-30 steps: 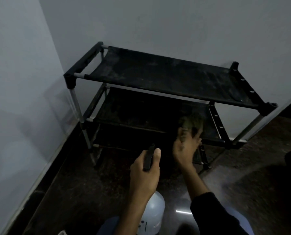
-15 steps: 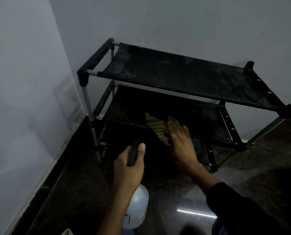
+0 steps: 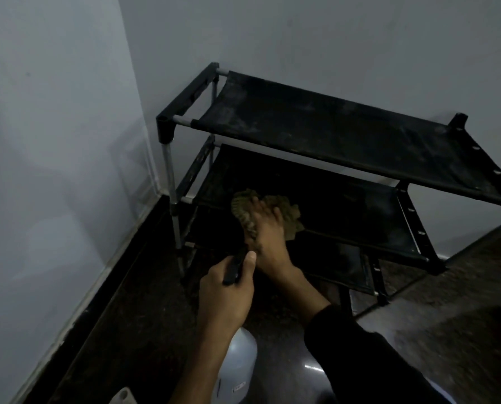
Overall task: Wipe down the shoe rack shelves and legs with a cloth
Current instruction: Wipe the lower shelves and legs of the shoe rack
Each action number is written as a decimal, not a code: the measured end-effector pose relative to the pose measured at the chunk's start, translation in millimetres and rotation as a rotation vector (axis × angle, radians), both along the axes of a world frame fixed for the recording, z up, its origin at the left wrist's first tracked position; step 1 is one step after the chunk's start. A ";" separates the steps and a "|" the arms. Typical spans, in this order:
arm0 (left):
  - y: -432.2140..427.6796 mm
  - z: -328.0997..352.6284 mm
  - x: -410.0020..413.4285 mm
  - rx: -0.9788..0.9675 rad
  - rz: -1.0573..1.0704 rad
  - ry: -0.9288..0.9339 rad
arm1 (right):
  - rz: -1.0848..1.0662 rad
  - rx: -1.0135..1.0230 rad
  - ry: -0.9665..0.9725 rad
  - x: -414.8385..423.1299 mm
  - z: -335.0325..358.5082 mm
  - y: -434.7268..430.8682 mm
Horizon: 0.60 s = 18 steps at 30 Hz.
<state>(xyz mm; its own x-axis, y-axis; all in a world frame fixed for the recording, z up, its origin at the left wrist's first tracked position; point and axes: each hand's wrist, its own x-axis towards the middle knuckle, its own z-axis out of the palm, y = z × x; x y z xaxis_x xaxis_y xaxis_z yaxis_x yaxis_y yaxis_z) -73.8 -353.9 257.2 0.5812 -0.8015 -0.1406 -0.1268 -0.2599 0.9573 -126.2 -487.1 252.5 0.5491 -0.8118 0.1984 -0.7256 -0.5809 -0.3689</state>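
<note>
A black fabric shoe rack [image 3: 345,132] with metal legs stands in the room corner, three shelves visible. My right hand [image 3: 268,240] presses an olive-green cloth [image 3: 244,208] flat on the left part of the middle shelf [image 3: 360,211]. My left hand [image 3: 224,295] hovers in front of the rack, closed around the black trigger head of a spray bottle [image 3: 239,363], whose pale body hangs below my wrist. The top shelf shows dusty smears.
White walls meet in the corner left of the rack. The floor [image 3: 447,316] is dark polished stone with a black skirting [image 3: 112,284] along the left wall. A pale object [image 3: 123,398] pokes in at the bottom edge.
My right hand has slid the cloth leftward along the middle shelf. The view has shifted, putting the rack further right. My left hand keeps hold of the spray bottle.
</note>
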 end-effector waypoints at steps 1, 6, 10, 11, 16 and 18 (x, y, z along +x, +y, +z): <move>2.9 -2.4 5.3 -0.007 0.016 0.009 | 0.061 -0.011 0.048 8.2 -0.6 -2.0; 12.1 -6.4 16.1 -0.032 0.033 0.056 | 0.167 -0.246 0.227 -35.1 -15.9 -15.7; 11.3 -7.3 13.4 -0.038 0.017 0.051 | 0.065 -0.295 0.275 -129.7 -25.7 -26.7; 10.7 -7.2 11.5 -0.038 0.017 0.066 | 0.006 -0.278 0.285 -149.1 -25.8 -23.7; 9.0 -4.1 -0.5 -0.075 0.034 0.129 | -0.206 -0.209 0.241 -121.7 -33.0 -4.8; 8.9 -3.5 -0.6 -0.074 0.045 0.153 | -0.195 -0.221 0.188 -75.3 -33.1 1.2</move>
<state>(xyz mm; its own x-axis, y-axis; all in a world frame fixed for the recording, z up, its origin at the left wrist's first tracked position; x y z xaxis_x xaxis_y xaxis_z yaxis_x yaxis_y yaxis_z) -74.5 -345.0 253.8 0.5927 -0.7868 -0.1721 0.0320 -0.1905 0.9812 -201.5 -485.9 219.4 0.4312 -0.8541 0.2908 -0.8744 -0.4751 -0.0989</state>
